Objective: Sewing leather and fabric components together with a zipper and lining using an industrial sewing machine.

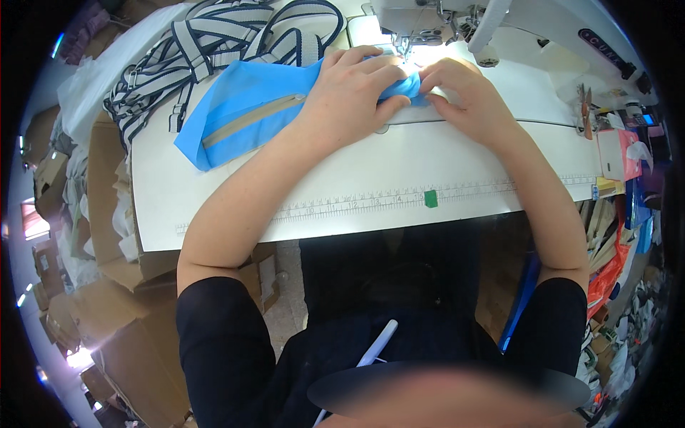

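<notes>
Right now, in the head view, your left hand point(349, 93) lies palm down over the blue fabric point(250, 82), its fingers spread and slightly curved and its thumb held apart, pressing on the cloth rather than closing round it. Your right hand point(471, 100) is on the other side of the work, thumb and forefinger brought close together at the fabric's right end; glare there keeps you from being able to tell whether they pinch it. That end sits right by the brightly lit presser foot point(405, 50) of the white sewing machine point(531, 16), while the rest stretches out to your left across the white table point(342, 171), ending in a folded, pointed corner. A tan strip point(253, 120) runs lengthwise along the blue piece. Just beyond it, a heap of light grey straps with dark edges point(193, 53) lies on the table's far left. Nearer you, a printed ruler scale point(328, 209) crosses the tabletop below your hands, with a small green patch point(431, 199) on it. Off to your right lie reddish-handled scissors point(586, 110) and a pink and white box point(619, 153); a cardboard box point(107, 192) stands beside the table's left edge.
</notes>
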A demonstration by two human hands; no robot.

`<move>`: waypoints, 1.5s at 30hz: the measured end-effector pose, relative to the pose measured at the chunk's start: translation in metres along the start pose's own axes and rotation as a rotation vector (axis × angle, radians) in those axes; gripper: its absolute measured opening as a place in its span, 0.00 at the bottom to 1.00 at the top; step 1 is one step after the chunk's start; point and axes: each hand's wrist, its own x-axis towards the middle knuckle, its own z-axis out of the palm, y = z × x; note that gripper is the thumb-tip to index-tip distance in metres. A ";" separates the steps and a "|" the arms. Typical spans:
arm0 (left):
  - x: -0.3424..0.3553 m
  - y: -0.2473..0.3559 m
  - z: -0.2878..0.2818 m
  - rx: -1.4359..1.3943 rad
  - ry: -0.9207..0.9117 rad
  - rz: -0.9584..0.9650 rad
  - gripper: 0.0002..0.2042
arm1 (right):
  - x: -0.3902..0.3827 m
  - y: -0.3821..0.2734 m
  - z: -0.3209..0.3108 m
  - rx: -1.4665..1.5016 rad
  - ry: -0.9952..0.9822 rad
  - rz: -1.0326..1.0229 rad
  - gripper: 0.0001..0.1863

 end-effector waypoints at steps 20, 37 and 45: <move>-0.007 0.018 -0.005 0.052 -0.013 0.033 0.15 | -0.006 -0.003 0.001 -0.033 -0.003 0.130 0.15; -0.005 0.012 -0.001 0.081 0.065 0.067 0.09 | 0.002 -0.032 -0.018 -0.340 -0.227 0.023 0.18; 0.005 0.006 0.004 -0.176 0.027 -0.062 0.05 | -0.015 -0.013 -0.011 -0.496 -0.160 -0.040 0.22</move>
